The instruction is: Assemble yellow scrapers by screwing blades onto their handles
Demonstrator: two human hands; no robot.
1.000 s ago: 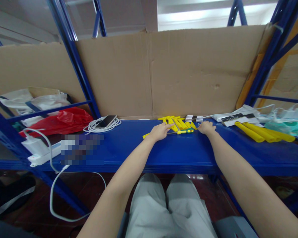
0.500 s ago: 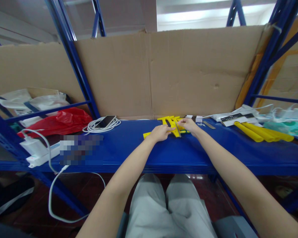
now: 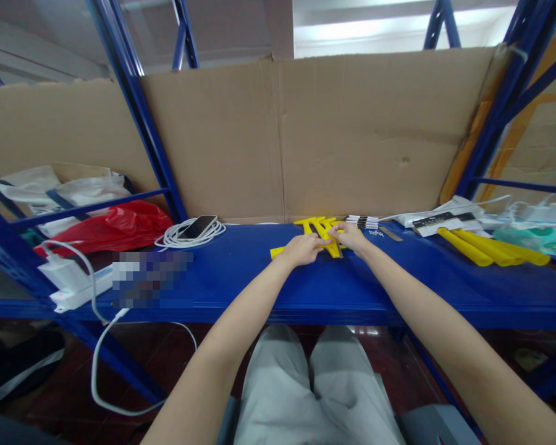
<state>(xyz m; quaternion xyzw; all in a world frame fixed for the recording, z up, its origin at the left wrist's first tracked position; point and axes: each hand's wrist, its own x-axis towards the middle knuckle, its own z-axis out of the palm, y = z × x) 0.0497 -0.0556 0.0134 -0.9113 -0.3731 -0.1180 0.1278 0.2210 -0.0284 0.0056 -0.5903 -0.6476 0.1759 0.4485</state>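
Loose yellow pieces (image 3: 311,224) lie just behind the hands, near the cardboard wall (image 3: 361,136); banded white strips (image 3: 362,222) and a flat metal strip (image 3: 390,233) sit to the right. Bare blue shelf (image 3: 241,272) runs to the front edge—and left towards the coiled cable (image 3: 167,240). Between the hands, the left hand (image 3: 304,248) grips a yellow piece (image 3: 333,250); the right hand (image 3: 347,236) has its fingers closed there—on what exactly, I cannot tell.

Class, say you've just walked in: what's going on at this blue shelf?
A person is working at the blue shelf. The left hand holds a yellow piece; the right hand meets it beside a thin grey strip. More yellow pieces lie behind, and yellow tubes rest farther right.
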